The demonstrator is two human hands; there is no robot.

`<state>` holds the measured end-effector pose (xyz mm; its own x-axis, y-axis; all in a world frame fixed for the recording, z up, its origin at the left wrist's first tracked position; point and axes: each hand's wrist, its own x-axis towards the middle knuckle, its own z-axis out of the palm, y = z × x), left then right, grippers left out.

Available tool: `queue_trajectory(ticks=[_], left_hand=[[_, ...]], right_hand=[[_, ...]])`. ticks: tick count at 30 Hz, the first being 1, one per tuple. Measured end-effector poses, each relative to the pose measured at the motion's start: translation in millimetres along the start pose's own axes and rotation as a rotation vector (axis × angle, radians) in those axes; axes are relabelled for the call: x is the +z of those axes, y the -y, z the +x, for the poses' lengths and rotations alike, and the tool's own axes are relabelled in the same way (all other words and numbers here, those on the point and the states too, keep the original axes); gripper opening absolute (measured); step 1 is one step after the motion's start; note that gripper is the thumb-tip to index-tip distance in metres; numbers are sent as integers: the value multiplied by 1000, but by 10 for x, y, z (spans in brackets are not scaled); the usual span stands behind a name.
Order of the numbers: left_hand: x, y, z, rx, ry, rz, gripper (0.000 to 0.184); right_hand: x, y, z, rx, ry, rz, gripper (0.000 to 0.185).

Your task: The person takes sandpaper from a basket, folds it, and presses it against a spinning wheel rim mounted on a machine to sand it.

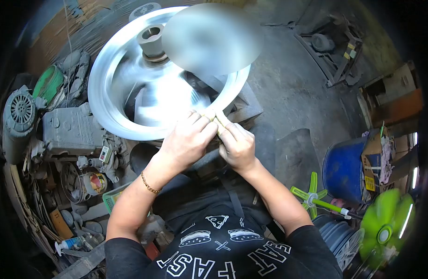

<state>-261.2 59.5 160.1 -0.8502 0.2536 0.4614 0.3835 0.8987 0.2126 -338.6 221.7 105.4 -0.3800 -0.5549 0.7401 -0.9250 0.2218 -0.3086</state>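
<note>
A large silvery metal wheel rim (104, 109) is mounted in front of me, its middle smeared as if turning. Its hub carries a grey metal cylinder (152, 44) with a dark hole. At the rim's near edge, my left hand (186, 139) is closed, fingers bent toward the metal. Close beside it, my right hand (238, 144) is closed too, thumb and fingers pinched together. Between the fingertips of both hands shows a small yellowish strip (215, 120), pressed at the rim's edge. Its kind cannot be made out, and the fingers hide most of it.
Dusty machinery (72, 130) and a motor (20, 109) crowd the left side. At right stand a blue barrel (342, 167), a green fan (385, 228) and a green-legged stand (311, 195). A metal frame with a motor (323, 43) sits on the floor farther back.
</note>
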Motion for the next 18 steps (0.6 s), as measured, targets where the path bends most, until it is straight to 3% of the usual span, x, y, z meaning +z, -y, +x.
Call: queue_trajectory(ticks=[5, 9, 18], left_hand=[[43, 0, 116, 84, -45, 12, 19], [44, 62, 41, 21, -19, 13, 18], [-229, 122, -371, -52, -5, 10, 20]], right_hand=[[-12, -27, -53, 70, -52, 5, 41], [5, -41, 36, 29, -36, 45, 44], [193, 239, 162, -80, 59, 151, 31]])
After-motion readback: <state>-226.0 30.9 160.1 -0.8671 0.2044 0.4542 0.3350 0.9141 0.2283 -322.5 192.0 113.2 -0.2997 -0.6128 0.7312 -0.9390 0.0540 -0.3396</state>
